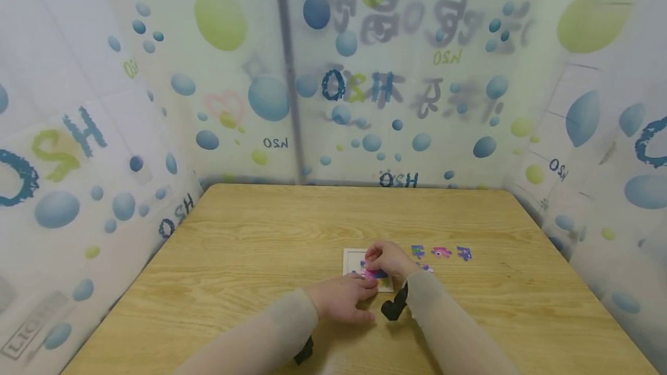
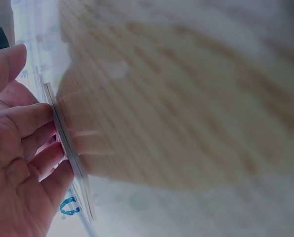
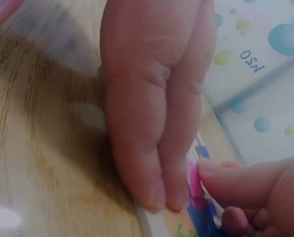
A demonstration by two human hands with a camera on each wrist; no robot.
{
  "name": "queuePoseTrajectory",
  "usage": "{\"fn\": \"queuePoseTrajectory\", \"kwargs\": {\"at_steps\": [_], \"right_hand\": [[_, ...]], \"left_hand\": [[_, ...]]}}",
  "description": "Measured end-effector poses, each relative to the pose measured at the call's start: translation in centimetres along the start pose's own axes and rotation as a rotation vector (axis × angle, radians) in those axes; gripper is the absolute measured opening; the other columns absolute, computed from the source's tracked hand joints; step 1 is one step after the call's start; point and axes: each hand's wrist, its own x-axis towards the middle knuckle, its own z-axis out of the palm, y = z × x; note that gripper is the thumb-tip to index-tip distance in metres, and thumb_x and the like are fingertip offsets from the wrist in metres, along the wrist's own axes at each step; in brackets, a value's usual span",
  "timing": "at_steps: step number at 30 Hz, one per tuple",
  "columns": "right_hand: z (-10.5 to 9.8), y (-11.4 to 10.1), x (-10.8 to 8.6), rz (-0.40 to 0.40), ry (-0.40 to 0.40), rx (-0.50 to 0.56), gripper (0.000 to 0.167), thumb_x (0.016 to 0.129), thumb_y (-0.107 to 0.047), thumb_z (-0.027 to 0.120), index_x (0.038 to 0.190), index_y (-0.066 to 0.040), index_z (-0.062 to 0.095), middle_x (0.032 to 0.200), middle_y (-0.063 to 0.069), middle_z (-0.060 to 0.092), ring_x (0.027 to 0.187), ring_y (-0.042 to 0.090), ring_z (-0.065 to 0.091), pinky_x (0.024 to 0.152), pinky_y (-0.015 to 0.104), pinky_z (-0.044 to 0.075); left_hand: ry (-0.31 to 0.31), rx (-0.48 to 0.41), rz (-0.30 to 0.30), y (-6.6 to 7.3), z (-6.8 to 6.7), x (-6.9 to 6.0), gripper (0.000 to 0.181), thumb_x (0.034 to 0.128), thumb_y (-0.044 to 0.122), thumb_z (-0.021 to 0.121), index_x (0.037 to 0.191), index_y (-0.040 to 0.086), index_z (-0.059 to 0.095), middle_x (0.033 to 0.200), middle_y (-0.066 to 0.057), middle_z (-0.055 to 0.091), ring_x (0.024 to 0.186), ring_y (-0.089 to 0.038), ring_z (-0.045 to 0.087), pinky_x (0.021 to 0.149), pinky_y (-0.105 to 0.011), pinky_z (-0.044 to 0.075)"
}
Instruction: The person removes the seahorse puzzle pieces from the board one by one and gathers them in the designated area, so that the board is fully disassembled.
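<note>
A white-framed puzzle board (image 1: 385, 289) lies on the table with pink and blue pieces (image 1: 371, 274) in it. My left hand (image 1: 341, 298) rests its fingertips on the board's near left edge, fingers extended; the left wrist view shows this hand (image 2: 25, 148) against the thin board edge (image 2: 67, 143). Above the board's right side, my right hand (image 1: 393, 259) has thumb and fingers bent down on a pink piece (image 3: 194, 180). In the right wrist view, the right thumb (image 3: 250, 185) touches that piece; whether it is pinched is hidden.
Loose puzzle pieces lie right of the board: a blue-green one (image 1: 418, 251), a pink one with an eye (image 1: 441, 253) and a purple one (image 1: 464, 253). Another piece (image 1: 427, 268) shows partly beside the right wrist. Patterned curtains (image 1: 365, 132) stand behind the wooden table (image 1: 250, 236).
</note>
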Motion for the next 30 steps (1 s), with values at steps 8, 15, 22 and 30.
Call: {"fn": "queuePoseTrajectory", "kwargs": {"at_steps": [8, 15, 22, 30], "right_hand": [[-0.21, 0.22, -0.10, 0.007, -0.008, 0.040, 0.017, 0.083, 0.002, 0.070, 0.099, -0.002, 0.065, 0.085, 0.007, 0.061, 0.075, 0.019, 0.056, 0.069, 0.027, 0.048], [-0.49, 0.37, -0.13, 0.024, -0.020, 0.085, 0.017, 0.084, -0.002, 0.070, 0.101, -0.005, 0.068, 0.089, 0.008, 0.061, 0.080, 0.022, 0.054, 0.073, 0.030, 0.046], [-0.58, 0.52, -0.08, 0.015, -0.011, 0.100, 0.016, 0.084, -0.003, 0.071, 0.099, -0.005, 0.069, 0.086, 0.008, 0.063, 0.078, 0.022, 0.055, 0.072, 0.030, 0.046], [-0.70, 1.01, 0.12, -0.027, -0.011, 0.091, 0.015, 0.082, -0.003, 0.072, 0.097, -0.003, 0.070, 0.083, 0.007, 0.063, 0.076, 0.020, 0.055, 0.070, 0.029, 0.046]], "left_hand": [[-0.005, -0.010, -0.004, 0.07, -0.06, -0.15, 0.065, 0.0952, 0.053, 0.048, 0.145, 0.011, 0.045, 0.153, 0.000, 0.034, 0.142, -0.019, 0.028, 0.115, -0.032, 0.023], [-0.006, -0.013, -0.014, 0.03, 0.00, -0.14, 0.066, 0.0950, 0.054, 0.048, 0.145, 0.011, 0.044, 0.153, 0.001, 0.034, 0.142, -0.019, 0.027, 0.115, -0.033, 0.023], [-0.003, -0.027, -0.018, 0.12, -0.17, -0.23, 0.065, 0.0947, 0.054, 0.049, 0.145, 0.012, 0.045, 0.153, 0.001, 0.034, 0.142, -0.019, 0.028, 0.115, -0.033, 0.025], [-0.013, -0.039, -0.033, 0.26, -0.26, -0.30, 0.066, 0.0944, 0.054, 0.049, 0.145, 0.013, 0.044, 0.153, 0.003, 0.033, 0.142, -0.019, 0.027, 0.115, -0.033, 0.025]]}}
